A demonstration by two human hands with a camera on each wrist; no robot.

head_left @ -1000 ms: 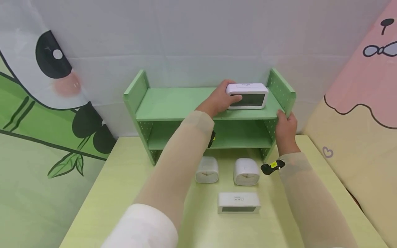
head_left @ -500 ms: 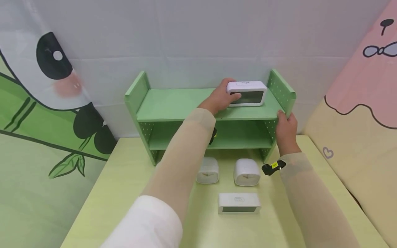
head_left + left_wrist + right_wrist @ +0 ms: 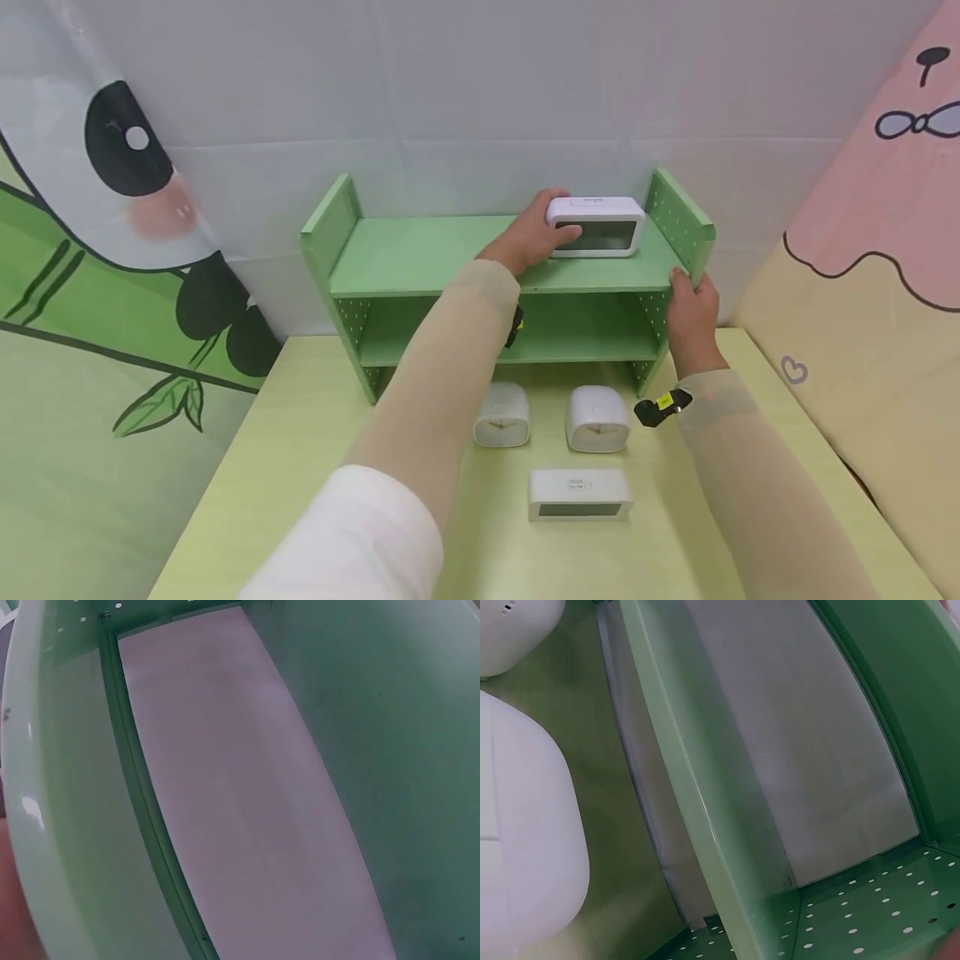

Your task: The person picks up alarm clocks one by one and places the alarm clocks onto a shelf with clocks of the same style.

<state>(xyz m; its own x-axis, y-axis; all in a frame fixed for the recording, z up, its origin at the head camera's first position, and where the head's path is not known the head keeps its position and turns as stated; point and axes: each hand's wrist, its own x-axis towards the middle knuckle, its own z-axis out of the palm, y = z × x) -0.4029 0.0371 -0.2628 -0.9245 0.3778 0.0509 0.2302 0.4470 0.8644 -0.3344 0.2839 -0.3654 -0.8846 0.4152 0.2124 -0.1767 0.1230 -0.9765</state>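
On the right part of the green shelf's (image 3: 420, 250) top board stands a white digital clock (image 3: 600, 237) with a dark display. My left hand (image 3: 531, 232) holds its left end, thumb over the front and fingers behind. My right hand (image 3: 692, 325) grips the front edge of the shelf's right side panel, thumb on the near side. In the left wrist view the inside of the shelf (image 3: 82, 795) fills the picture, with the pale wall behind. The right wrist view shows the shelf's lower board (image 3: 682, 772) and perforated side.
Two rounded white clocks with dial faces, one on the left (image 3: 502, 417) and one on the right (image 3: 597, 419), stand on the light wooden table (image 3: 255, 467) before the shelf. Closer lies another white digital clock (image 3: 579, 493). Printed cloth walls (image 3: 465, 100) enclose the table.
The digital clock in my left hand has shifted slightly back on the top board over the first half second, then stayed nearly still. My right hand has kept its grip on the side panel.
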